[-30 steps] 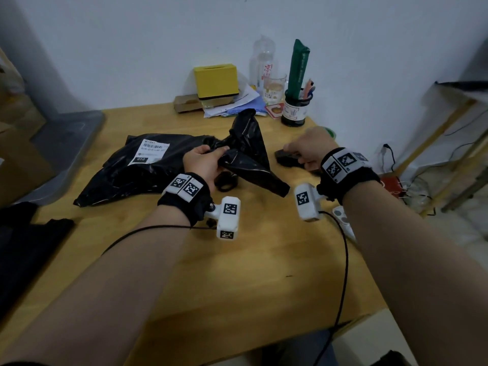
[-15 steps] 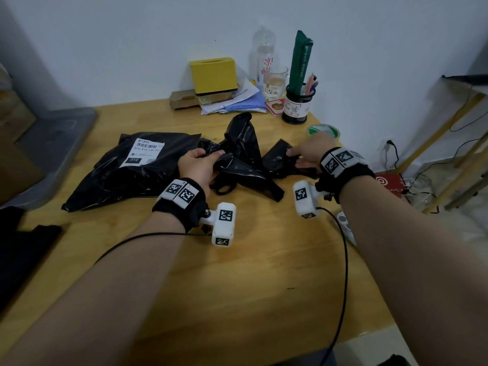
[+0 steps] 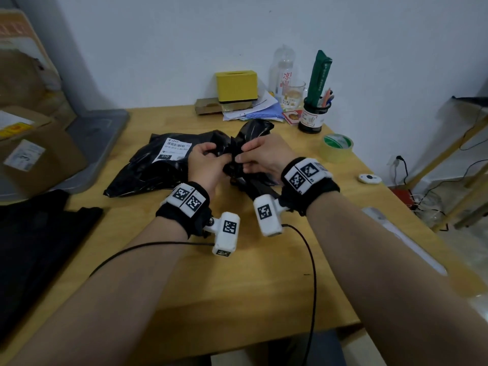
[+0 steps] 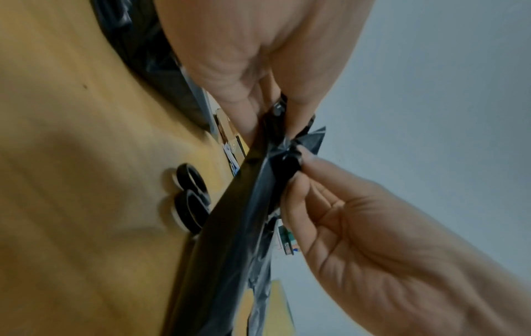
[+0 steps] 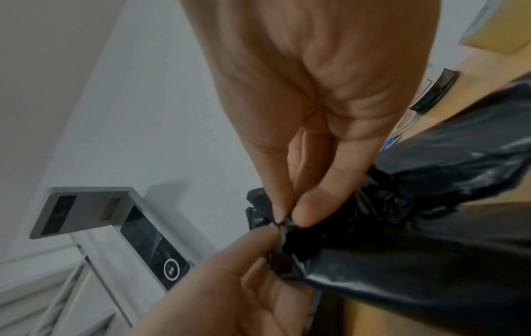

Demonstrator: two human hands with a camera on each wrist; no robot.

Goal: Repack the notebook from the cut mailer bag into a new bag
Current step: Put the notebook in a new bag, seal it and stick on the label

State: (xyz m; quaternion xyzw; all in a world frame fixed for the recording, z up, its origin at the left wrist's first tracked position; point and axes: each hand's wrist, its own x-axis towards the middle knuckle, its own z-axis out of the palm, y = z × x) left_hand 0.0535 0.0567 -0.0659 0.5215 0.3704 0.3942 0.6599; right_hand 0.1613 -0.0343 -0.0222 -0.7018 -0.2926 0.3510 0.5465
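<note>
Notebook unseen; scissors (image 4: 189,200) half-covered

I see a crumpled black plastic mailer bag (image 3: 245,143) lifted off the tabletop (image 3: 264,273), its bunched edge pinched between my left hand (image 3: 204,165) and right hand (image 3: 264,157); the rest trails down toward the wood. Behind it, just left, a second black mailer bag with a white shipping label (image 3: 158,165) lies flat and wrinkled. I cannot see the notebook.
</note>
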